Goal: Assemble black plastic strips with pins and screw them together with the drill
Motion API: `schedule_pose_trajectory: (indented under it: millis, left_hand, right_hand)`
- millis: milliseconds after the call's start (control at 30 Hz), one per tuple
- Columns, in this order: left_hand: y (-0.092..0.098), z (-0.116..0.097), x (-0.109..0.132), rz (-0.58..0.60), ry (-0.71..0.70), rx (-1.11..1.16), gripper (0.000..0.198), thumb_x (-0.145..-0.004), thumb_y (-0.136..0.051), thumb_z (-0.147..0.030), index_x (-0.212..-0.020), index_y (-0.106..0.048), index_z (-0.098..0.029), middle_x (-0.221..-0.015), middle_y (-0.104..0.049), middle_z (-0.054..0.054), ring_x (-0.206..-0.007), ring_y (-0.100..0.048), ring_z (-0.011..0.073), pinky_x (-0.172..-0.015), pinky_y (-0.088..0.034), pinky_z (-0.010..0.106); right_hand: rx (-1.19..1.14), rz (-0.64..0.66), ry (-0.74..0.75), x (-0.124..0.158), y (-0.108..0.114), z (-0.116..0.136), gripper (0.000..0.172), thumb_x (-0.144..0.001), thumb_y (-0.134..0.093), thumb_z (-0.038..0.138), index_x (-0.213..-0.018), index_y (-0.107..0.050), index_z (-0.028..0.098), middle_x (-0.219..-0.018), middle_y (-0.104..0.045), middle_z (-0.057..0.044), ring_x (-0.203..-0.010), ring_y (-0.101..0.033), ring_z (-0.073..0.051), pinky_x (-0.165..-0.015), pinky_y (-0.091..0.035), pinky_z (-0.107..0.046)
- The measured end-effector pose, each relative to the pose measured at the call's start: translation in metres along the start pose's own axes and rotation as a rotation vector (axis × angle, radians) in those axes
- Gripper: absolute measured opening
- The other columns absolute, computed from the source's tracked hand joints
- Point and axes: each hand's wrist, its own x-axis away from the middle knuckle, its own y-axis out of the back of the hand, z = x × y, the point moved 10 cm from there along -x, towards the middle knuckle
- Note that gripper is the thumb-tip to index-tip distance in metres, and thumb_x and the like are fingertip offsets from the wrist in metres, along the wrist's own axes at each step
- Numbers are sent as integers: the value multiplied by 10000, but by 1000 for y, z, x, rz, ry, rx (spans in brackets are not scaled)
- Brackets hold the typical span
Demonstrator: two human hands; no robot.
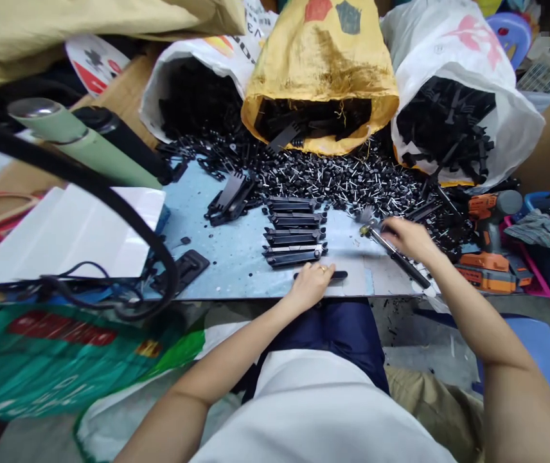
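Note:
My left hand rests at the table's front edge, its fingers closed over a slim black plastic piece whose end sticks out to the right. Behind it, several black plastic assemblies lie stacked in a row. My right hand is low over the table with curled fingers. Just left of those fingers lies a hammer, its metal head pointing away and its dark handle towards the front edge. Whether the fingertips touch the hammer or pinch something small is hidden.
A heap of small black-headed pins spreads before a white sack, a yellow sack and another white sack, all holding black parts. An orange power drill stands right. Left are a green flask and a black cable.

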Motion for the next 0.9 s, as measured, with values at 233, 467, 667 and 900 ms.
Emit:
schedule_pose_trajectory:
  millis: [233, 467, 667, 900]
  left_hand:
    - [10, -4, -6, -22, -25, 179, 422, -868, -435, -392, -1208, -460, -145, -1180, -545, 118, -1095, -469, 254, -891, -366, 383]
    - [15, -12, 0, -195, -133, 206, 540, -715, -572, -594, -1010, -497, -148, -959, -592, 108, -907, -559, 257, -842, -409, 392]
    - [17, -10, 8, -301, -153, 195, 394, -807, -488, -532, -938, -515, -161, -847, -588, 70, -803, -591, 209, -701, -449, 305]
    - [15, -22, -7, -196, -150, 176, 450, -781, -526, -562, -947, -528, -144, -890, -601, 85, -861, -576, 222, -715, -455, 313]
  right_hand:
    - [200, 263, 455, 75, -96, 71, 468, -879, -314, 542, -879, -583, 159, -749, -633, -58, -627, -549, -115, -546, -214, -229]
    - [283, 81, 428, 78, -74, 82, 471, -898, -264, 524, -936, -589, 185, -755, -621, -72, -661, -555, -136, -563, -207, -256]
    - [313, -21, 411, 85, -51, 98, 429, -913, -296, 460, -988, -598, 166, -733, -614, -91, -688, -549, -149, -589, -229, -272]
    - [258, -78, 531, 76, -61, 75, 484, -897, -290, 513, -822, -619, 166, -667, -587, -50, -628, -507, -116, -588, -243, -251]
